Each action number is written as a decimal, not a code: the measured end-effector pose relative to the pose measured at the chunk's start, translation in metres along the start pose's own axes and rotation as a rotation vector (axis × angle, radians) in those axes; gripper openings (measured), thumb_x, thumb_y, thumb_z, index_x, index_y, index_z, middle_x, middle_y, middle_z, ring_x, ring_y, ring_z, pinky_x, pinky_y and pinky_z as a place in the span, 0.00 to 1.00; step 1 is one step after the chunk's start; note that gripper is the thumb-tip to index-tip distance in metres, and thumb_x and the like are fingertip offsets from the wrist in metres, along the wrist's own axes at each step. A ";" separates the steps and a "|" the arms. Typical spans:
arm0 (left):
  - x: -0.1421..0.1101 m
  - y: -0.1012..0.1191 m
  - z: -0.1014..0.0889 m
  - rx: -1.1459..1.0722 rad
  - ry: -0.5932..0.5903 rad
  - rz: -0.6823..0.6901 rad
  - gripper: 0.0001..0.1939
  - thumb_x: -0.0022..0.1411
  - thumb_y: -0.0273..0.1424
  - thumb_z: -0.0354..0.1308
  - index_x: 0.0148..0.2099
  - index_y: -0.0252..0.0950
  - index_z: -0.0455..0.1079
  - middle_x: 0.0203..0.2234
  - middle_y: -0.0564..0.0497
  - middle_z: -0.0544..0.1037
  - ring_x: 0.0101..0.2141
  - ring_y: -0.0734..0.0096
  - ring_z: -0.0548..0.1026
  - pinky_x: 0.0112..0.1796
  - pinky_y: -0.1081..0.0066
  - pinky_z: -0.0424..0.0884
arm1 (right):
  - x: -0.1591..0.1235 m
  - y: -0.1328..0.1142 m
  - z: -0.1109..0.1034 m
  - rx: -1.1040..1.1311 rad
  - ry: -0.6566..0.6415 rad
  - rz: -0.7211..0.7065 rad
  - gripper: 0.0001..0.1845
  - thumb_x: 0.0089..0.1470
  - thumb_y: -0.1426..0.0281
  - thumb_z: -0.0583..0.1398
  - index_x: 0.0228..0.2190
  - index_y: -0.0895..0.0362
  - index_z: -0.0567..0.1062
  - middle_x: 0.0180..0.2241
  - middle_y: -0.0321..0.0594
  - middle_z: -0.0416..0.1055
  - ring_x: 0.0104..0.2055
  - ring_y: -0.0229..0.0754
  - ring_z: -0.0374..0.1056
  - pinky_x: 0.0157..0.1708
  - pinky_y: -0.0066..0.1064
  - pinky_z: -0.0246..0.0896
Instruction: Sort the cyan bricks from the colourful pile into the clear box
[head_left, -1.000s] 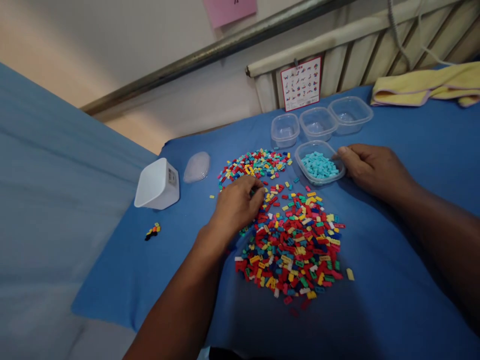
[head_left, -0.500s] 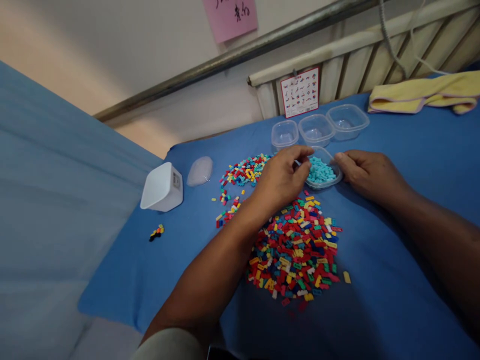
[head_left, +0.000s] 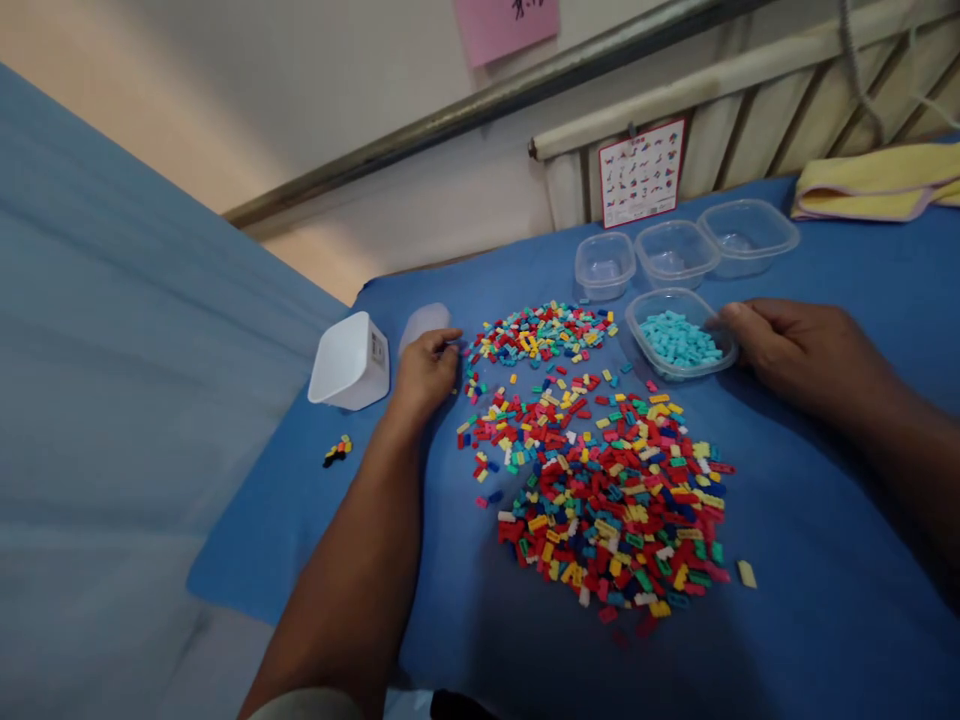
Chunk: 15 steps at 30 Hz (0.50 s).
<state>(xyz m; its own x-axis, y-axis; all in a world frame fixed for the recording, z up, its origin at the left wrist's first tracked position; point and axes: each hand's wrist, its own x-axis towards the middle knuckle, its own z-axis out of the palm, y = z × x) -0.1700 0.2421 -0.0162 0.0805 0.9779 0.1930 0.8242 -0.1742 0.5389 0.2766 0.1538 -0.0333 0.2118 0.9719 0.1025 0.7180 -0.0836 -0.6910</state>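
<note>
At the left end of the far brick pile (head_left: 541,335), my left hand (head_left: 426,372) reaches low over the table. Its index finger is stretched out, its thumb sits a little apart below, and nothing shows between them. Behind that hand lies a clear plastic lid (head_left: 429,318), partly covered by it. My right hand (head_left: 802,350) grips the right rim of a clear plastic container (head_left: 679,372) between thumb and fingers. Small turquoise building bricks (head_left: 679,338) cover the bottom of this container. Closer to me spreads a larger pile of mixed-colour bricks (head_left: 619,500).
Three clear containers (head_left: 675,255) stand in a row at the back, near a picture card (head_left: 641,175). A yellow cloth (head_left: 870,185) lies back right. On the left are a white tub (head_left: 349,365) and a few black, orange and yellow bricks (head_left: 338,451). A blue curtain (head_left: 112,350) hangs there.
My left hand has moved left from the turquoise bricks' container to beside the lid. My right hand still holds the container's rim. The view has shifted slightly left.
</note>
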 end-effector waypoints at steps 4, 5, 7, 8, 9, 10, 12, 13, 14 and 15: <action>-0.007 -0.005 0.008 0.117 -0.150 0.233 0.30 0.66 0.22 0.52 0.66 0.34 0.80 0.65 0.44 0.81 0.67 0.57 0.76 0.71 0.57 0.66 | -0.001 0.000 0.000 -0.026 0.007 0.037 0.24 0.63 0.49 0.55 0.27 0.51 0.78 0.29 0.44 0.80 0.34 0.52 0.75 0.34 0.40 0.62; -0.007 -0.004 0.009 0.125 -0.157 0.244 0.30 0.66 0.22 0.51 0.65 0.35 0.80 0.65 0.45 0.81 0.66 0.58 0.77 0.71 0.58 0.67 | -0.001 0.000 -0.001 -0.022 0.012 0.041 0.23 0.63 0.50 0.56 0.28 0.51 0.79 0.30 0.44 0.81 0.34 0.53 0.75 0.35 0.41 0.62; -0.007 -0.003 0.009 0.124 -0.159 0.230 0.27 0.68 0.23 0.52 0.64 0.37 0.81 0.62 0.46 0.83 0.64 0.57 0.79 0.69 0.57 0.70 | -0.002 0.000 -0.001 -0.014 0.019 0.045 0.22 0.62 0.50 0.57 0.30 0.50 0.82 0.31 0.46 0.83 0.36 0.55 0.76 0.35 0.41 0.63; -0.007 -0.003 0.007 0.116 -0.166 0.224 0.25 0.69 0.25 0.53 0.63 0.38 0.82 0.61 0.46 0.83 0.63 0.57 0.79 0.68 0.57 0.71 | -0.002 0.000 0.000 -0.016 0.017 0.051 0.22 0.62 0.50 0.57 0.31 0.50 0.84 0.32 0.46 0.83 0.37 0.55 0.77 0.35 0.42 0.63; -0.007 -0.004 0.006 0.100 -0.182 0.222 0.24 0.70 0.26 0.54 0.62 0.38 0.82 0.60 0.46 0.84 0.62 0.56 0.80 0.67 0.57 0.72 | -0.003 0.000 0.000 -0.021 0.019 0.060 0.22 0.61 0.49 0.57 0.32 0.49 0.85 0.33 0.47 0.84 0.37 0.56 0.77 0.36 0.43 0.63; -0.007 -0.004 0.003 0.078 -0.201 0.223 0.23 0.71 0.27 0.55 0.62 0.39 0.82 0.59 0.46 0.84 0.61 0.57 0.80 0.67 0.57 0.72 | -0.003 0.000 0.000 -0.029 0.023 0.069 0.23 0.61 0.49 0.57 0.33 0.49 0.86 0.34 0.47 0.84 0.38 0.57 0.78 0.36 0.44 0.64; -0.009 -0.004 -0.001 0.038 -0.244 0.235 0.23 0.70 0.27 0.55 0.61 0.41 0.83 0.58 0.47 0.85 0.59 0.58 0.81 0.66 0.57 0.73 | -0.004 0.000 0.000 -0.042 0.025 0.081 0.24 0.60 0.49 0.56 0.35 0.49 0.87 0.36 0.48 0.85 0.40 0.59 0.78 0.38 0.46 0.65; -0.010 -0.005 -0.003 0.027 -0.264 0.241 0.22 0.70 0.27 0.56 0.61 0.41 0.83 0.58 0.47 0.85 0.59 0.58 0.81 0.65 0.57 0.74 | -0.004 0.001 0.000 -0.048 0.025 0.083 0.25 0.60 0.49 0.56 0.36 0.49 0.88 0.38 0.48 0.86 0.41 0.59 0.79 0.39 0.46 0.66; -0.011 -0.005 -0.004 0.024 -0.278 0.244 0.22 0.70 0.27 0.56 0.61 0.41 0.83 0.57 0.47 0.85 0.58 0.58 0.81 0.65 0.56 0.74 | -0.004 0.001 0.000 -0.051 0.024 0.084 0.25 0.60 0.49 0.56 0.37 0.49 0.88 0.39 0.49 0.86 0.42 0.60 0.80 0.40 0.47 0.66; -0.012 -0.005 -0.006 0.026 -0.285 0.243 0.22 0.69 0.27 0.57 0.60 0.41 0.83 0.57 0.46 0.84 0.57 0.57 0.82 0.64 0.56 0.75 | -0.004 0.001 0.000 -0.052 0.019 0.084 0.25 0.60 0.49 0.56 0.38 0.49 0.88 0.41 0.49 0.87 0.44 0.60 0.80 0.42 0.48 0.67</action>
<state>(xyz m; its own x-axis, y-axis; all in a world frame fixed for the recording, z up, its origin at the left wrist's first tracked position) -0.1783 0.2308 -0.0163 0.4255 0.9018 0.0750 0.7754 -0.4061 0.4837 0.2767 0.1496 -0.0342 0.2849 0.9567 0.0600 0.7306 -0.1762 -0.6597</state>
